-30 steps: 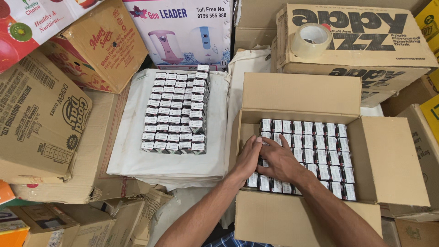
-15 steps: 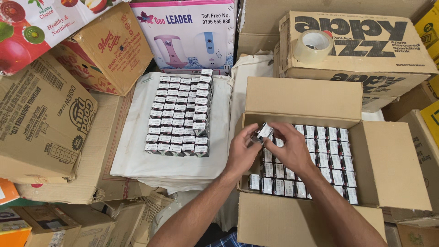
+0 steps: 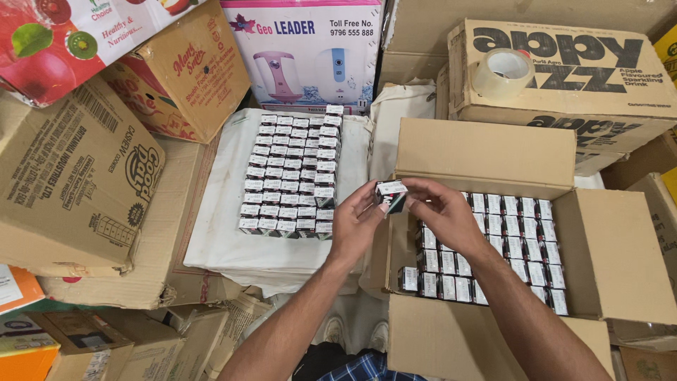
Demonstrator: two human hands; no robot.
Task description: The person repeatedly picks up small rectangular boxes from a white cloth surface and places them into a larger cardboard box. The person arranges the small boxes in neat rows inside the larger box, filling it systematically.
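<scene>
My left hand [image 3: 357, 224] and my right hand [image 3: 443, 210] together hold one small black-and-white carton [image 3: 390, 195] above the left wall of an open cardboard box [image 3: 612, 248]. Inside that box stand several rows of the same small cartons [image 3: 505, 240], upright and packed side by side. To the left, a block of several more small cartons [image 3: 293, 175] is laid out in neat rows on a white cloth [image 3: 222, 243].
Closed and open cardboard boxes crowd all sides. A roll of clear tape [image 3: 502, 73] lies on the printed box [image 3: 578, 77] at the back right. A white printed box [image 3: 308, 51] stands behind the cloth. My shoes [image 3: 337, 329] show on the floor below.
Both hands were down among the cartons in the open box. They have lifted one small carton out and carried it up and to the left, over the box's left wall.
</scene>
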